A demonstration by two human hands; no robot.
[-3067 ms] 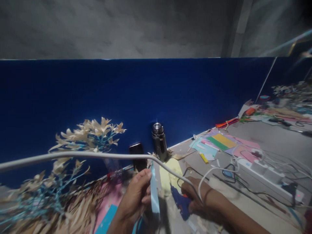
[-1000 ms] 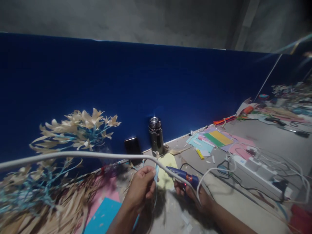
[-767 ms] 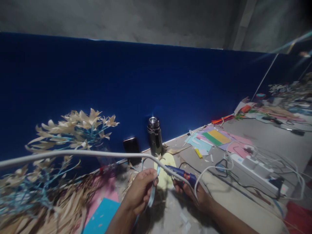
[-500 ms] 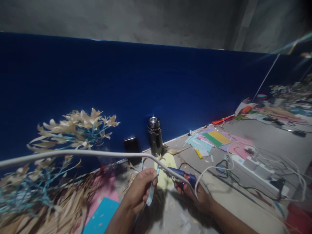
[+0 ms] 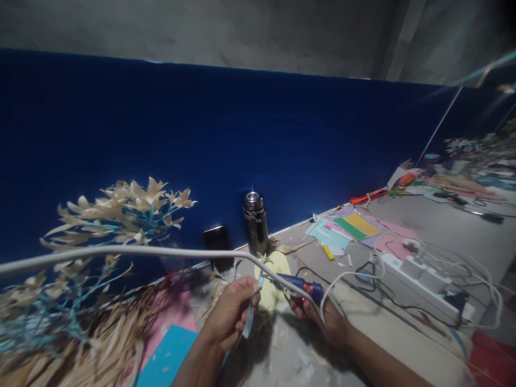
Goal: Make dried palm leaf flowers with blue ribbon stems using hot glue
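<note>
Between the thumb and fingers of my left hand (image 5: 231,309) is a light-blue paper strip (image 5: 249,320), its loose end hanging down. My right hand (image 5: 322,317) is closed around a dark blue glue gun (image 5: 300,285) with a small red light lit. The gun's nozzle points left, close to the strip at my left fingertips; whether they touch I cannot tell. A white cable (image 5: 169,251) crosses in front and hides part of the gun. Behind the hands lies a yellow paper (image 5: 278,263).
A dark thermos (image 5: 256,226) and a phone (image 5: 217,244) stand by the blue wall. Pale dried flowers (image 5: 129,209) with blue stems and brown husks (image 5: 108,336) fill the left. On the right are a power strip (image 5: 427,287), tangled cords, coloured papers (image 5: 358,226) and a yellow cutter (image 5: 328,252).
The view has shifted very slightly. Both hands keep their hold on the strip and the glue gun, nearly in the same place.
</note>
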